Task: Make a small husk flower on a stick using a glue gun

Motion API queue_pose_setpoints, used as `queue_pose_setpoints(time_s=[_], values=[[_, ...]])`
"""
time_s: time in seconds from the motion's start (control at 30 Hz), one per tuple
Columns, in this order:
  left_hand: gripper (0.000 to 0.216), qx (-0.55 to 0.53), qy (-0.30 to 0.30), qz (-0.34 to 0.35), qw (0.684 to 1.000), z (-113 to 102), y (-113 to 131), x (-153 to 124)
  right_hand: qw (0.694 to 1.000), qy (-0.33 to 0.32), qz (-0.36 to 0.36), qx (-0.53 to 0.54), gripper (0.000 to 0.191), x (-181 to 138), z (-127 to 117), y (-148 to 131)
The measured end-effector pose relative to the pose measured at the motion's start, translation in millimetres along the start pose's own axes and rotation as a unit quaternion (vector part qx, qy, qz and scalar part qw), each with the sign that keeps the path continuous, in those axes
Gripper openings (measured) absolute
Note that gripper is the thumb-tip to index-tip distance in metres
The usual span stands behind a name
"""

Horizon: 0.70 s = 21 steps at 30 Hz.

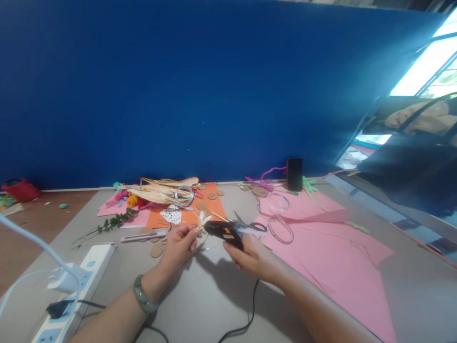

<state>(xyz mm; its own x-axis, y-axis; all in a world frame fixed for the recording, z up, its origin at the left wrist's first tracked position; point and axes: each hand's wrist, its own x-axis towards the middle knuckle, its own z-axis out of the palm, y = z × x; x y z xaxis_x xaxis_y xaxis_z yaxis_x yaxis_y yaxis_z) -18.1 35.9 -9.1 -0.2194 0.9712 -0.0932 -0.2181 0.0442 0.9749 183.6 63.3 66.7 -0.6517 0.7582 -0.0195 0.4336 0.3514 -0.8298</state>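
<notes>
My left hand (180, 244) pinches a small pale straw flower (203, 222) just above the grey table (200, 295). A green bangle sits on that wrist. My right hand (252, 257) is wrapped around a black glue gun (223, 231), whose nozzle points left at the flower. The gun's black cord (250, 309) trails toward me across the table. Scissors (250, 225) lie just behind the gun.
Pink paper sheets (321, 257) cover the right side, with clear tape rings on them. An orange sheet (185, 214), dried husks (160, 190), cardboard discs, a utility knife (143, 236) and a green sprig lie at the back. A phone (294, 174) leans on the blue wall. A white power strip (76, 290) is at left.
</notes>
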Motion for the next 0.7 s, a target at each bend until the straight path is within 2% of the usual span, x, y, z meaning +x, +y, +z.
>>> queue_pose_setpoints(time_s=[0.23,0.7], values=[[0.031,0.014,0.021,0.007,1.000,2.0,2.7,-2.7,1.000,0.014,-0.003,-0.018,0.014,-2.0,-0.1,-3.8],[0.027,0.004,0.026,0.009,1.000,0.2,-3.8,-1.8,1.000,0.023,-0.016,-0.010,0.023,-1.9,-0.1,-3.9]])
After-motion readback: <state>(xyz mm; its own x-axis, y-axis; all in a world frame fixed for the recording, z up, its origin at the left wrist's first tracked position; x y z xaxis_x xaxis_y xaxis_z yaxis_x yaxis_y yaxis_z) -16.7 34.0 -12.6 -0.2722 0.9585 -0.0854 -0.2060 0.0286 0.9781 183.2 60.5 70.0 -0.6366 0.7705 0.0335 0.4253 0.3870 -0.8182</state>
